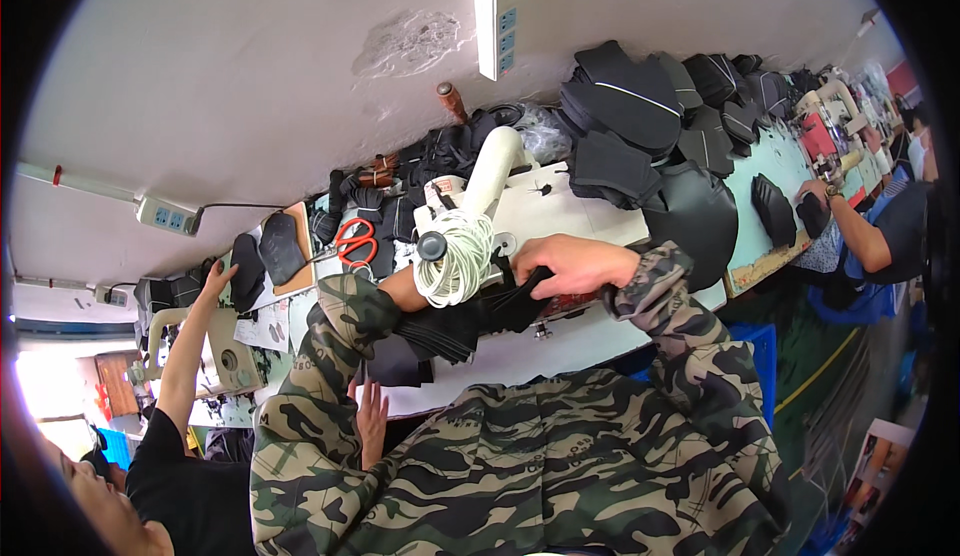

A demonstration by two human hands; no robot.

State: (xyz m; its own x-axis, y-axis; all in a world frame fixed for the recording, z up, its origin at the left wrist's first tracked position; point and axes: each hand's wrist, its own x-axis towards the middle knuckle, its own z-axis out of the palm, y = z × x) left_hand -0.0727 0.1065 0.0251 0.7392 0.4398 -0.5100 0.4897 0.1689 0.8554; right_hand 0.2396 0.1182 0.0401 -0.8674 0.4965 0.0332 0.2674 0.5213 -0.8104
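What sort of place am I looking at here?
Probably a sewing workshop, perhaps for shoe or bag parts: what looks like a white sewing machine stands on the bench, piles of cut black pieces lie beyond it, and red-handled scissors sit nearby.

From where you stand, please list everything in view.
Tube-armed sewing machine: one, cream, centre
Coiled cord: one bundle, white, at the machine's end
Scissors: one, red loop handles, left of centre
Flat fabric pieces: many, black, on the pale tabletop
Boxy socket strips: three, white, along the wall
Wooden handle: one, brown, near the wall
Plastic crate: one, blue, lower right
Other sewing machines: at least two, pale, left and right
Co-workers: at least two, dark tops, left and right
Right hand: one, bare, on black fabric
Left hand: one, bare, mostly hidden behind the cord
Sleeves: two, camouflage, both arms
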